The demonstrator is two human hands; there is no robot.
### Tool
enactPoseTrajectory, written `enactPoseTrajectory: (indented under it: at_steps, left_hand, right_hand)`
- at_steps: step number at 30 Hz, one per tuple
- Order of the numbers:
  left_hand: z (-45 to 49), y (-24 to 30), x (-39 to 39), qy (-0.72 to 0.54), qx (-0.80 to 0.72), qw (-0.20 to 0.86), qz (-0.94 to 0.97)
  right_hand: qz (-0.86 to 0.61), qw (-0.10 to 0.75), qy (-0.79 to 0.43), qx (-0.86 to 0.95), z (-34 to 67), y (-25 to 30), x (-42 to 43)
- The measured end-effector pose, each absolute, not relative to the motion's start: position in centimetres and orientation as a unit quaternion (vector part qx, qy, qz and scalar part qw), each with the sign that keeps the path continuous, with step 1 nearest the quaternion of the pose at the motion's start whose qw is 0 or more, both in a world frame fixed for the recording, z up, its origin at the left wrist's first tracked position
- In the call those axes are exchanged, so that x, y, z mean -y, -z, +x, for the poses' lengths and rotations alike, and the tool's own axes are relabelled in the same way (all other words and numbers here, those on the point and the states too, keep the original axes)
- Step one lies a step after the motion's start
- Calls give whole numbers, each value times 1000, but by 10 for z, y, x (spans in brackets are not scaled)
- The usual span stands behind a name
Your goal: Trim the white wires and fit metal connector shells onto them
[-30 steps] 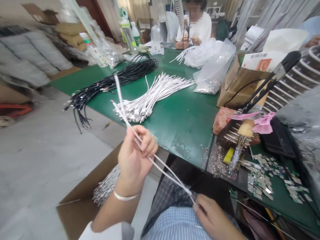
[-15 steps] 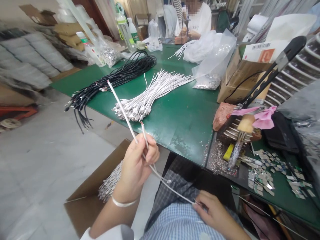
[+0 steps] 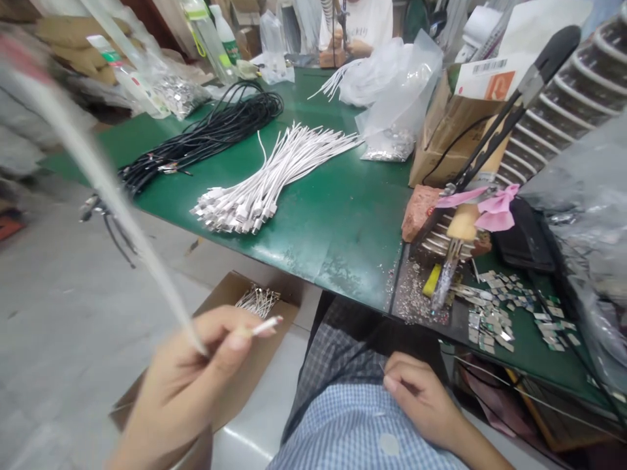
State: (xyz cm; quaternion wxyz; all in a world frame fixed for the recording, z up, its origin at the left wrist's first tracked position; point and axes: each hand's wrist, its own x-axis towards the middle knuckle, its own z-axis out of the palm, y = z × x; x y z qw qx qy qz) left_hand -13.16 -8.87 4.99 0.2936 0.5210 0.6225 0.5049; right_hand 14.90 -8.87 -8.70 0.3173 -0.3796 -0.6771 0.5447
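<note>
My left hand (image 3: 196, 372) is raised at the lower left, its fingers pinched round a white cable (image 3: 117, 209). One length of it slants up to the upper left, smeared, with a reddish end. A short cable end with a dark red tip pokes out past my thumb and forefinger. My right hand (image 3: 416, 391) rests at my lap with its fingers curled. Something thin shows at its fingertips, too small to name. On the table lies a bundle of white cables (image 3: 279, 176) with plugs towards me, beside a bundle of black cables (image 3: 206, 134).
A cardboard box (image 3: 264, 378) holding white cables stands below the green table (image 3: 337, 222). At the right are a soldering iron stand (image 3: 455, 241), a brick (image 3: 420, 212), small circuit boards (image 3: 494, 320) and a flexible duct (image 3: 553, 111). A person (image 3: 362, 26) sits opposite.
My left hand has moved down and left, nearer the camera, with the cable. The strand that ran between my two hands no longer shows. My right hand has hardly moved.
</note>
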Motion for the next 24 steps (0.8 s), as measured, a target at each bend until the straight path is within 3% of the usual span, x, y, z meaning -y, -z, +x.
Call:
enactPoseTrajectory:
  at_steps: [4,7,16,20,24]
  left_hand:
    - [-113,-19,90,-336,-484,412,696]
    - [-93,11,93,-234,-391,446,771]
    - [-56,43,79,-55,-350,489,797]
    - [-44,35,68,-38,-354,511,783]
    - [-24,31,64,-75,-331,524,781]
  right_hand:
    - [-364,319,-541,688,156,69,87]
    - [-354,381,-545,657,168,54,88]
    - [-316,574,-570,496,189,35,101]
    - [-332,553,-468,603,194,24,92]
    - [-344,458,-355,739,184,14,82]
